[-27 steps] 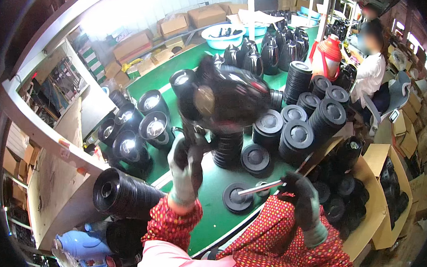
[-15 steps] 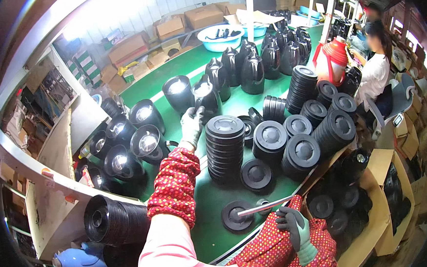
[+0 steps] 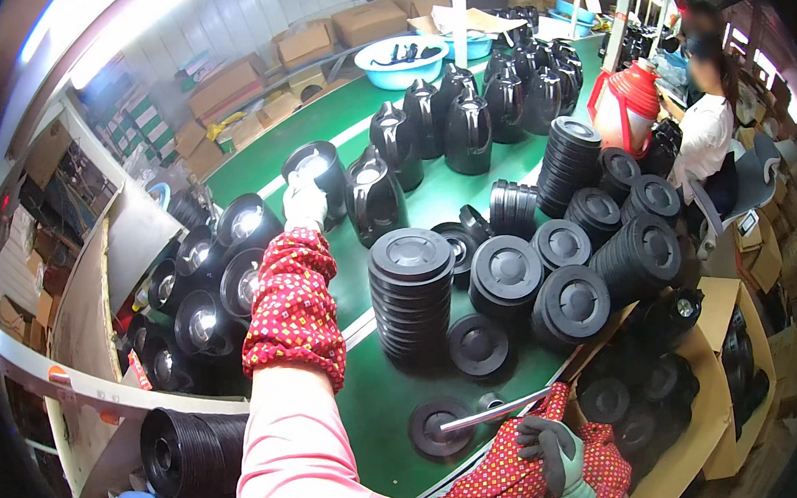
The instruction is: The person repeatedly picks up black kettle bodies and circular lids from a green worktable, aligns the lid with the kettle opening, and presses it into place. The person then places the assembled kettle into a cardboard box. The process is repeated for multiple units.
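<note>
My left hand (image 3: 305, 204), in a pale glove, reaches to the near side of a black jug (image 3: 325, 167) with a shiny inner liner. Its fingers seem closed on the jug, though glare washes them out. Just right of it stands another black jug (image 3: 375, 200). Low at the right, my right hand (image 3: 554, 454), in a grey-green glove, rests with curled fingers against a red patterned apron (image 3: 494, 476); whatever it may hold is hidden. Near it, a metal rod (image 3: 495, 409) slants over a round black lid (image 3: 437, 429).
Stacked black lids (image 3: 410, 294) stand at centre and right. Open jugs (image 3: 200, 320) lie at left; upright jugs (image 3: 467, 135) stand farther back on the green table (image 3: 411, 458). A red-topped thermos (image 3: 623, 112), a blue basin (image 3: 401, 66) and a carton (image 3: 691, 414) surround them. A co-worker (image 3: 706, 130) sits right.
My left hand has moved left from the right-hand jug to the one beside it. The right-hand jug now looks turned more upright. The whole view has shifted slightly; my right hand stays curled.
</note>
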Tool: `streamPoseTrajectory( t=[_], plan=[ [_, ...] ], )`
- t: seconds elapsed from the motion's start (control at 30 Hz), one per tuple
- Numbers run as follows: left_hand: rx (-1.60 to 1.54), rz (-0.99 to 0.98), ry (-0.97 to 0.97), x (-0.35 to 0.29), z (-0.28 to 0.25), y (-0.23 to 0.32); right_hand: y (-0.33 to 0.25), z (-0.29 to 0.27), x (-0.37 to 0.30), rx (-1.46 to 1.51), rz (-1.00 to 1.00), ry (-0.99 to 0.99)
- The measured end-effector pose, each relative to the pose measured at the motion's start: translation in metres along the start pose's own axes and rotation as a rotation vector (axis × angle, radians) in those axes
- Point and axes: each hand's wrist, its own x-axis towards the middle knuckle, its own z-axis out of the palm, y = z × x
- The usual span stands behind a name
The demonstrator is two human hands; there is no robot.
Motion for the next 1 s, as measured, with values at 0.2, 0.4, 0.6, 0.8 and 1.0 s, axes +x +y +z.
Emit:
streamPoseTrajectory(
  t=[0.2, 0.4, 0.6, 0.8, 1.0],
  plan=[
    [-0.105, -0.069, 0.243, -0.008, -0.016, 0.008, 0.001, -0.007, -0.002, 0.026, -0.022, -0.050],
    [-0.523, 0.125, 0.771, -0.033, -0.167, 0.044, -0.003, 0.007, 0.011, 0.045, -0.009, -0.155],
    [-0.701, 0.320, 0.732, -0.180, -0.295, 0.115, -0.091, 0.025, 0.024, -0.090, -0.415, -0.260],
    [-0.795, 0.724, 0.170, -0.307, -0.346, 0.128, -0.191, 0.056, 0.000, 0.143, -0.435, -0.341],
    [-0.967, 1.062, -0.114, -0.389, -0.328, 0.139, -0.156, 0.017, -0.050, 0.155, -0.058, -0.375]
  ],
)
